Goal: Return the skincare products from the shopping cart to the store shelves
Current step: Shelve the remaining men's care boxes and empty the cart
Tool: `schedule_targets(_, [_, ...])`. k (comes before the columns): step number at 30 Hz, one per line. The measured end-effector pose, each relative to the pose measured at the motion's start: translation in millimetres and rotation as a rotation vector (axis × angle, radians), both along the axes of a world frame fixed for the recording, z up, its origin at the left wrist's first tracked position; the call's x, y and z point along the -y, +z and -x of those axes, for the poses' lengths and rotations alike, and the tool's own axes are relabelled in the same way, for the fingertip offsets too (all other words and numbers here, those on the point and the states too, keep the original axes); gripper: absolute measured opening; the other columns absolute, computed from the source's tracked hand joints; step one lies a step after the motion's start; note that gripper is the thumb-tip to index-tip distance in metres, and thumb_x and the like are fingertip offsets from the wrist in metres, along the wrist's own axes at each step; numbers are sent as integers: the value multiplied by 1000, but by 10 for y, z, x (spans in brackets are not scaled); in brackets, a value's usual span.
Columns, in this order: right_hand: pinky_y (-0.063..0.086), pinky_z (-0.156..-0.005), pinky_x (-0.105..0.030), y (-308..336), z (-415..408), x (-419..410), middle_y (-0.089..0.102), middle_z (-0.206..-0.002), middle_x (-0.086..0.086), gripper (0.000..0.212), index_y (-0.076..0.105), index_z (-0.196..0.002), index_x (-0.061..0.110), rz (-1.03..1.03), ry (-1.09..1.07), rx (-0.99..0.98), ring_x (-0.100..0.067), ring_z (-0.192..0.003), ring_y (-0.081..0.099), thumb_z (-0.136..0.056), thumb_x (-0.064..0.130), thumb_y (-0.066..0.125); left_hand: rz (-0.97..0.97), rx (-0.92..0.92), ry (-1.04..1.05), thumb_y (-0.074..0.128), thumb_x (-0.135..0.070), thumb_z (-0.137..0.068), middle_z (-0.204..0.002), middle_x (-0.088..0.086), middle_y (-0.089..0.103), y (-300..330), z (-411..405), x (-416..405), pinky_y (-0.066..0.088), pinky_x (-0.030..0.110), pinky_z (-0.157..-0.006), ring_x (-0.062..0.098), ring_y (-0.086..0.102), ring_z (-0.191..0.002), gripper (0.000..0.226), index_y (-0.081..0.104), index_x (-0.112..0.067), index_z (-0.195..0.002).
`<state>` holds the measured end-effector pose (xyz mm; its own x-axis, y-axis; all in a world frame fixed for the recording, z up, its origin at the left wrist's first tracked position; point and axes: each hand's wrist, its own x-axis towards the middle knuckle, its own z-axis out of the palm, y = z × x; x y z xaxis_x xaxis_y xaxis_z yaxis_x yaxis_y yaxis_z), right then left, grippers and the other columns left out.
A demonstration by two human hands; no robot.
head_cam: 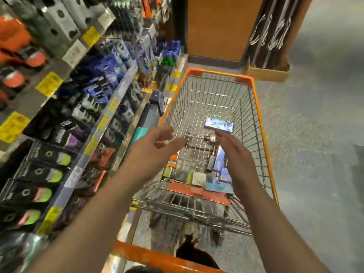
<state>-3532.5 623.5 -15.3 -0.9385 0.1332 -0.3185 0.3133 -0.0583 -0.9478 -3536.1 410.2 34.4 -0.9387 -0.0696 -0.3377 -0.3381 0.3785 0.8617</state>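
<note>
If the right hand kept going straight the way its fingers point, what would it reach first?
Most likely the pale blue box just past the right hand, whose open fingers point up and away over the cart. Depth is unclear; the hand might pass above it.

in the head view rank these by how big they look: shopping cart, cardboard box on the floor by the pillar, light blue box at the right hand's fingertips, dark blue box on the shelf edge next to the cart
1. shopping cart
2. cardboard box, though it sits farther from the camera
3. light blue box
4. dark blue box, close to the light blue box in apparent size, so that order is unsure
</note>
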Motion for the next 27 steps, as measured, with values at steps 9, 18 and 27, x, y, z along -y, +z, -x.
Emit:
schedule_targets(9, [41,-82,-15,-632,252,-271,58,-115,33,27,67,-130,38,-94,-3,142,25,-95,52,-104,35,58,35,122,-80,74,-63,-79,-119,-21,67,-569,370,-258,51,30,-92,2,64,-107,56,64,-38,-129])
schedule_targets(18, [46,-83,-23,-1833,676,-213,65,-125,8,39,67,-136,29,-197,-3,342,-1,-99,60,-101,43,61,33,293,-148,81,-55,-75,-118,-15,68,-1284,731,-529,47,22,-68,7,67,-105,58,64,-37,-127])
schedule_targets(27, [33,-65,-29,-3275,951,-153,66,-92,-6,31,64,-116,11,-499,-118,491,-26,-86,61,-93,30,71,58,429,-190,86,-53,-70,-118,-15,70,-2072,1132,-565,45,18,-73,3,68,-104,68,63,-34,-130])
